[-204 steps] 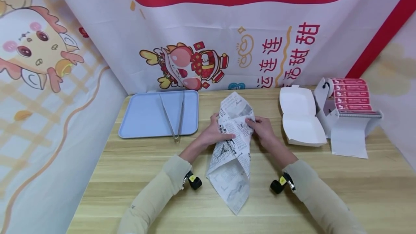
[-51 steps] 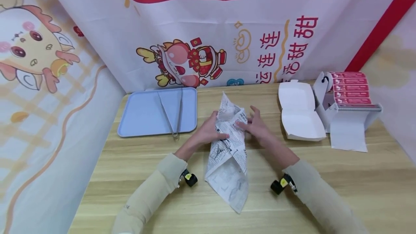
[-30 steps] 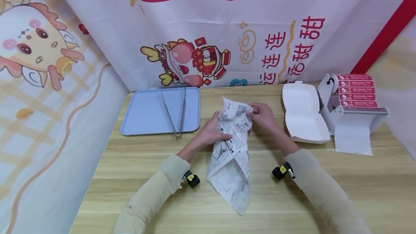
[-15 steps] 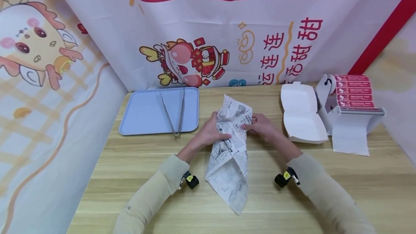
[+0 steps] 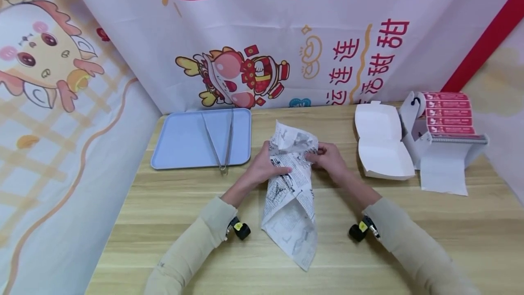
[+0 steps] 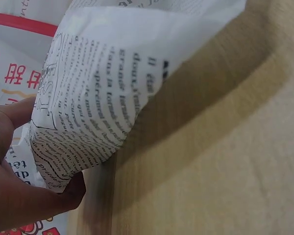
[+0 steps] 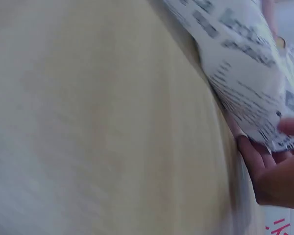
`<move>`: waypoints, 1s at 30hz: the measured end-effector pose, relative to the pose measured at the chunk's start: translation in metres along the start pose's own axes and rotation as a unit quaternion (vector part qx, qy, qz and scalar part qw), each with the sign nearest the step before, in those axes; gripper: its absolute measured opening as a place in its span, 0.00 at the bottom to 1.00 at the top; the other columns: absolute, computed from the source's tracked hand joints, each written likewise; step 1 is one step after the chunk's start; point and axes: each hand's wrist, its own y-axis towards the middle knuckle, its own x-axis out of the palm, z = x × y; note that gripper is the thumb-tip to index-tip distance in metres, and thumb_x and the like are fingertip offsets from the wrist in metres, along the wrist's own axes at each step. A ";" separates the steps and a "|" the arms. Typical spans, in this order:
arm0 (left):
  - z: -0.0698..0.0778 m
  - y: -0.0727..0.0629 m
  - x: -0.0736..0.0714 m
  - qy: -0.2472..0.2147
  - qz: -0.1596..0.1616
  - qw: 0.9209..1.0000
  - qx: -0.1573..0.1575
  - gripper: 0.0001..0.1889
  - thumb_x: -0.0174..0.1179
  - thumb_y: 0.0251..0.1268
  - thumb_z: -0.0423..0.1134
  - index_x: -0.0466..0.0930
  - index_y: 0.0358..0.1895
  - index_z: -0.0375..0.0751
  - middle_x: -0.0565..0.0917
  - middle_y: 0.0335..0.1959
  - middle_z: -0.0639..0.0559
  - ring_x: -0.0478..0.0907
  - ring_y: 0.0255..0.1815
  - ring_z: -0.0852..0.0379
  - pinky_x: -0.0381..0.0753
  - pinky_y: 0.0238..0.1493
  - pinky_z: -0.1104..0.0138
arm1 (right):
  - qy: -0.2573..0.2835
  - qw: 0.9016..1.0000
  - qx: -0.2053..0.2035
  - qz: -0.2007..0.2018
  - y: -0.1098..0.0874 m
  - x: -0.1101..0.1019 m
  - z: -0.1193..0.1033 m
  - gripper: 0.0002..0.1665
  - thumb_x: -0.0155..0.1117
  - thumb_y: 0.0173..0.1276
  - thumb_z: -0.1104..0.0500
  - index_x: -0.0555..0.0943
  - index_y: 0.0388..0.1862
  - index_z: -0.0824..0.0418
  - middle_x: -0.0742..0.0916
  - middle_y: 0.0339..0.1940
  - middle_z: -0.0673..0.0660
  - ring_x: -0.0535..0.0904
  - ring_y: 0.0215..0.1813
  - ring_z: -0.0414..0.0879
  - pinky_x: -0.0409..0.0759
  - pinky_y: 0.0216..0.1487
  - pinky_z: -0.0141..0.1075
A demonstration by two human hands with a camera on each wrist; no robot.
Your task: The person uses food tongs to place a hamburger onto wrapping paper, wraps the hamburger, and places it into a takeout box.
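A sheet of newsprint-patterned wrapping paper [image 5: 292,185], folded lengthwise into a packet, lies in the middle of the table. Its upper end is creased and bends over, while a pointed loose tail reaches toward the person. My left hand [image 5: 264,165] grips the packet's left side, thumb across the front. On the opposite side, my right hand [image 5: 331,160] pinches the upper right edge with the thumb on top. In the left wrist view the left hand's fingers [image 6: 71,191] wrap the paper's edge. The right wrist view has the right hand [image 7: 279,178] curled under the paper's corner. Whatever the paper encloses is hidden.
Metal tongs [image 5: 224,163] lie across a light blue tray [image 5: 176,144] at the back left. An opened white paper box [image 5: 385,156] stands at the right, beside a dispenser [image 5: 454,140] with a roll of red labels. A printed curtain [image 5: 262,26] hangs behind the wooden table [image 5: 196,249].
My right hand opened out, pinched the top right corner, then slid lower along the right edge. The paper's upper end, once standing flatter, is now creased and bent over. My left hand kept its grip.
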 end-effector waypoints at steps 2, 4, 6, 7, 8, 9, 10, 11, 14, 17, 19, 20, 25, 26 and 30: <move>0.001 0.000 0.000 0.003 -0.001 1.000 0.001 0.56 0.80 0.45 0.43 0.51 0.76 0.45 0.73 0.67 0.40 0.75 0.63 0.44 0.73 0.69 0.53 | 0.003 1.000 0.008 -0.026 0.002 -0.003 -0.002 0.22 0.67 0.66 0.62 0.81 0.59 0.66 0.89 0.44 0.59 0.83 0.37 0.38 0.85 0.39 0.29; 0.002 0.000 0.001 0.003 -0.006 1.000 0.002 0.56 0.79 0.46 0.43 0.50 0.76 0.45 0.72 0.68 0.40 0.74 0.64 0.44 0.71 0.71 0.53 | -0.008 0.999 0.009 -0.037 0.004 -0.006 -0.002 0.22 0.67 0.66 0.61 0.80 0.59 0.67 0.89 0.44 0.57 0.82 0.37 0.38 0.83 0.39 0.28; 0.003 0.001 0.001 0.004 -0.011 1.000 0.002 0.57 0.79 0.46 0.43 0.49 0.77 0.45 0.71 0.69 0.40 0.73 0.65 0.44 0.70 0.72 0.53 | -0.021 0.999 0.017 -0.034 0.005 -0.008 -0.004 0.22 0.68 0.66 0.60 0.81 0.58 0.66 0.89 0.44 0.59 0.81 0.36 0.40 0.81 0.38 0.28; 0.003 0.001 0.002 0.004 -0.015 1.000 0.003 0.57 0.79 0.46 0.43 0.49 0.77 0.45 0.71 0.69 0.40 0.73 0.65 0.44 0.70 0.72 0.54 | -0.026 0.999 0.024 -0.031 0.007 -0.009 -0.006 0.23 0.69 0.65 0.60 0.81 0.58 0.66 0.89 0.46 0.60 0.81 0.37 0.41 0.81 0.39 0.29; 0.003 0.002 0.002 0.001 -0.018 1.000 0.005 0.56 0.79 0.46 0.43 0.49 0.76 0.44 0.71 0.68 0.40 0.74 0.65 0.44 0.71 0.71 0.54 | -0.029 0.999 0.032 -0.032 0.009 -0.010 -0.009 0.24 0.70 0.65 0.59 0.80 0.60 0.64 0.88 0.49 0.60 0.82 0.40 0.42 0.80 0.42 0.30; 0.004 0.002 0.002 -0.002 -0.021 1.000 0.007 0.56 0.79 0.46 0.42 0.49 0.76 0.44 0.72 0.67 0.40 0.75 0.63 0.45 0.72 0.70 0.54 | -0.038 0.998 0.039 -0.037 0.012 -0.012 -0.013 0.27 0.70 0.65 0.57 0.79 0.62 0.62 0.87 0.53 0.60 0.82 0.44 0.43 0.81 0.48 0.32; 0.003 0.002 0.002 -0.005 -0.022 1.000 0.009 0.55 0.79 0.46 0.41 0.50 0.76 0.44 0.73 0.66 0.40 0.76 0.61 0.45 0.74 0.68 0.55 | -0.047 0.997 0.040 -0.044 0.016 -0.014 -0.018 0.29 0.71 0.65 0.56 0.78 0.64 0.61 0.86 0.56 0.60 0.81 0.49 0.45 0.80 0.55 0.36; 0.003 0.002 0.002 -0.008 -0.023 1.000 0.012 0.54 0.79 0.46 0.40 0.51 0.75 0.45 0.74 0.65 0.41 0.78 0.60 0.45 0.76 0.66 0.55 | -0.059 0.996 0.038 -0.055 0.021 -0.016 -0.024 0.31 0.71 0.64 0.55 0.77 0.66 0.59 0.84 0.60 0.60 0.80 0.54 0.48 0.78 0.61 0.40; 0.002 0.002 0.002 -0.016 -0.026 0.999 0.018 0.52 0.78 0.47 0.38 0.53 0.74 0.45 0.75 0.63 0.42 0.79 0.56 0.47 0.79 0.62 0.56 | -0.127 0.986 0.003 -0.105 0.037 -0.019 -0.044 0.35 0.72 0.63 0.54 0.74 0.68 0.56 0.81 0.64 0.58 0.75 0.64 0.52 0.69 0.72 0.49; 0.001 0.002 0.002 -0.010 -0.029 0.999 0.021 0.52 0.79 0.46 0.39 0.53 0.73 0.45 0.74 0.63 0.43 0.78 0.58 0.47 0.78 0.63 0.56 | -0.210 0.964 -0.064 -0.152 0.051 -0.018 -0.062 0.28 0.74 0.61 0.56 0.80 0.60 0.59 0.84 0.56 0.58 0.78 0.56 0.52 0.74 0.63 0.45; 0.000 0.002 0.003 -0.002 -0.033 0.999 0.024 0.53 0.79 0.46 0.41 0.52 0.73 0.45 0.73 0.65 0.43 0.76 0.61 0.47 0.75 0.67 0.56 | -0.239 0.949 -0.101 -0.180 0.055 -0.017 -0.072 0.19 0.73 0.62 0.58 0.83 0.52 0.61 0.86 0.47 0.58 0.79 0.48 0.49 0.76 0.53 0.39; 0.000 0.002 0.003 0.001 -0.035 0.999 0.025 0.53 0.79 0.46 0.41 0.52 0.74 0.45 0.72 0.66 0.43 0.74 0.63 0.46 0.73 0.69 0.55 | -0.243 0.943 -0.120 -0.191 0.056 -0.017 -0.076 0.15 0.73 0.63 0.60 0.83 0.47 0.62 0.86 0.43 0.58 0.79 0.44 0.48 0.76 0.48 0.36; 0.002 0.001 0.004 0.011 -0.026 0.999 0.031 0.53 0.78 0.48 0.40 0.51 0.74 0.45 0.70 0.70 0.43 0.69 0.70 0.46 0.66 0.75 0.53 | -0.243 0.928 -0.199 -0.203 0.050 -0.017 -0.089 0.03 0.70 0.64 0.65 0.83 0.32 0.61 0.86 0.33 0.56 0.80 0.37 0.45 0.80 0.40 0.33; 0.003 0.000 0.003 0.008 -0.024 0.999 0.031 0.52 0.78 0.48 0.39 0.52 0.74 0.45 0.70 0.69 0.43 0.70 0.69 0.46 0.66 0.74 0.53 | -0.248 0.925 -0.210 -0.199 0.047 -0.017 -0.092 0.03 0.70 0.64 0.65 0.84 0.32 0.60 0.87 0.33 0.55 0.81 0.38 0.45 0.82 0.41 0.35; 0.003 -0.003 0.001 0.000 -0.018 1.000 0.025 0.51 0.78 0.48 0.38 0.52 0.73 0.45 0.72 0.67 0.43 0.73 0.65 0.46 0.71 0.71 0.54 | -0.262 0.918 -0.247 -0.166 0.033 -0.016 -0.092 0.06 0.69 0.64 0.67 0.87 0.33 0.56 0.89 0.34 0.53 0.83 0.40 0.46 0.84 0.45 0.42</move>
